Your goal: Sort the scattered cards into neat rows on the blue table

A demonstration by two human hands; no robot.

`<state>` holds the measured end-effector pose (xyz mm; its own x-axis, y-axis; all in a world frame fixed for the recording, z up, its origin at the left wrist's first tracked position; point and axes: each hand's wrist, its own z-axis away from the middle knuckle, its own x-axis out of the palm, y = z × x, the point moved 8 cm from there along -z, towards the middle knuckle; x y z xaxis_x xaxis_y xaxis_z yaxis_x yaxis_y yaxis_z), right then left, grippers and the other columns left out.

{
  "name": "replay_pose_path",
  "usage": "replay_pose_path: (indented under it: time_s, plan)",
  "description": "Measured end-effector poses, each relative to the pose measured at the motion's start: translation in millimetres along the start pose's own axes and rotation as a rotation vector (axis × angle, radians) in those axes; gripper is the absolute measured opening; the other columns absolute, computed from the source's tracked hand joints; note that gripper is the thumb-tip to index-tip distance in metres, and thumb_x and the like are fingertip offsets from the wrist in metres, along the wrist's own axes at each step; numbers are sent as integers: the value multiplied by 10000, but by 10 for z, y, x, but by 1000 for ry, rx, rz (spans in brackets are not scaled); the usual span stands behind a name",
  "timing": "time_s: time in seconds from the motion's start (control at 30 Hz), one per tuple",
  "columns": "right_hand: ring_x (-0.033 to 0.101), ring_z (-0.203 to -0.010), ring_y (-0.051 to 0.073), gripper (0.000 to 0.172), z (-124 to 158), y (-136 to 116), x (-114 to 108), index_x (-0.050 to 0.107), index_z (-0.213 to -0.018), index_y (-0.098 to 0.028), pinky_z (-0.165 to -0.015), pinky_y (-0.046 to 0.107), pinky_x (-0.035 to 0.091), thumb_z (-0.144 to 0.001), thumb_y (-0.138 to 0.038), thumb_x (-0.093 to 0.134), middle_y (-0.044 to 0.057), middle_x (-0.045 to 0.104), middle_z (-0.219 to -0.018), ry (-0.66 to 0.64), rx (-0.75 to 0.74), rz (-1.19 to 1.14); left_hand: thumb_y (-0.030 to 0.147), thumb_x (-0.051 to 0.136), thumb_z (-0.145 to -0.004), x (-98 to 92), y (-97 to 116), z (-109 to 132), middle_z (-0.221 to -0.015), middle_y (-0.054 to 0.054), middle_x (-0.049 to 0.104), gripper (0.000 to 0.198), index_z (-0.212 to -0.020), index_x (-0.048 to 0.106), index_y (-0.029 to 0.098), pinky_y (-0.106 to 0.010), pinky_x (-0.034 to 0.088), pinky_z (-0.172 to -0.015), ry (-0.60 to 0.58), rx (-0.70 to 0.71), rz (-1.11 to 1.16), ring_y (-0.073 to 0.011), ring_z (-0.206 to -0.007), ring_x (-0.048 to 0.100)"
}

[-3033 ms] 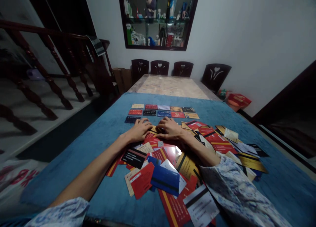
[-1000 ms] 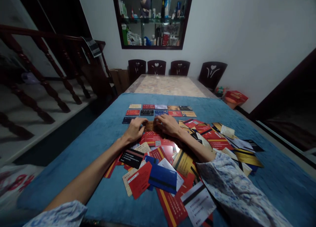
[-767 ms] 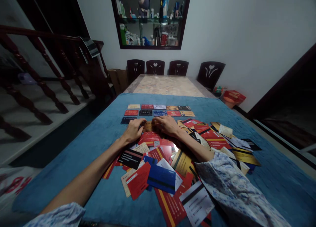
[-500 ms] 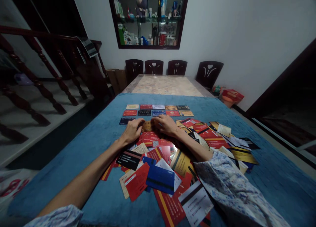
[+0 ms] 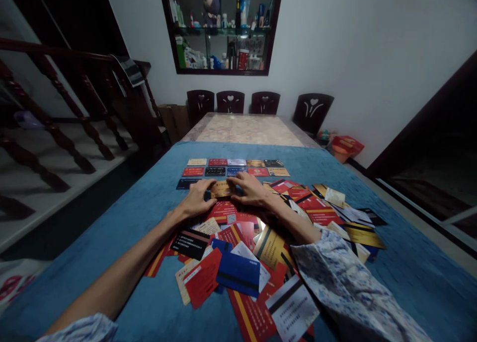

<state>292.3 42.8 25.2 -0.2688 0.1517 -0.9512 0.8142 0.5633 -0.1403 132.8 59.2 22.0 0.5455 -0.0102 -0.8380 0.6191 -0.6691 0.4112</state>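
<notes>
Both hands rest on a blue cloth (image 5: 112, 242) over a table. My left hand (image 5: 196, 200) and my right hand (image 5: 250, 189) pinch the two ends of a brown-gold card (image 5: 221, 188) between them, fingers curled. Just beyond the card lie neat rows of cards (image 5: 233, 167), with a dark blue card (image 5: 184, 183) at the left starting a third row. Under and around my forearms spreads a loose pile of cards (image 5: 257, 242) in red, blue, gold, black and white.
The far half of the table is bare marbled stone (image 5: 248, 129), with several dark chairs (image 5: 268, 103) behind it. A glass wall cabinet (image 5: 221, 29) hangs above. A wooden stair railing (image 5: 74, 99) runs along the left. A red box (image 5: 345, 146) lies on the floor at right.
Both hands have slid the brown-gold card a little forward out of the pile toward the rows. The camera has shifted slightly.
</notes>
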Motion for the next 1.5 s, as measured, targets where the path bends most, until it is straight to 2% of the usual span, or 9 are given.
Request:
replay_pose_path:
  time_s: [0.23,0.33,0.7,0.93,1.03,1.13,1.33,1.5]
  plan:
    - [524,-1110,276,606,28,13,-79,551,-1377,-202,-875,377,428,-829,-396,721,138,591,-1211,-97,62,14,297,638,-793,53,18,-46,-1249,-133,665,519,-1290,574,160,-478,467,-1023,-57,-35,13,-300,-1167,616]
    - [534,-1115,272,572,37,25,-134,567,-1340,-195,-856,360,426,-821,-363,737,133,607,-1215,-121,82,12,289,644,-790,53,55,-96,-1273,-136,656,522,-1291,575,159,-485,451,-1043,-79,-27,-14,-309,-1197,602]
    - [562,-1091,283,430,66,278,-388,627,-1205,-188,-828,328,426,-823,-357,728,127,640,-1146,-122,107,71,283,679,-774,113,248,-466,-1219,-114,664,506,-1266,602,193,-495,449,-990,-105,-7,-57,-316,-1129,608]
    - [505,-1169,312,474,170,516,-502,604,-1290,-219,-864,365,427,-859,-393,699,148,586,-1218,-142,185,148,291,681,-800,254,407,-742,-1224,-133,620,485,-1264,598,179,-505,417,-990,-162,2,-137,-342,-1197,546]
    - [500,-1134,299,453,199,662,-486,631,-1265,-226,-878,377,427,-845,-373,717,143,567,-1211,-146,207,163,309,654,-824,316,478,-860,-1258,-144,576,462,-1264,592,185,-501,416,-979,-171,9,-174,-342,-1226,509]
    - [492,-1114,295,508,209,823,-468,608,-1311,-219,-880,378,428,-835,-354,721,145,562,-1207,-133,207,178,301,641,-825,393,534,-977,-1266,-136,555,437,-1246,594,194,-504,413,-968,-183,17,-191,-337,-1216,491]
    - [503,-1071,284,306,204,1090,-448,685,-1105,-210,-859,362,426,-826,-331,713,128,583,-1171,-154,225,215,272,614,-810,537,619,-1209,-1251,-143,559,444,-1246,605,191,-510,420,-940,-209,53,-218,-347,-1185,470]
    - [502,-1076,298,380,155,1296,-448,668,-1189,-203,-808,346,424,-830,-325,693,147,586,-1183,-173,269,233,247,610,-785,659,599,-1442,-1253,-154,572,468,-1249,615,186,-527,415,-949,-229,68,-226,-361,-1183,459]
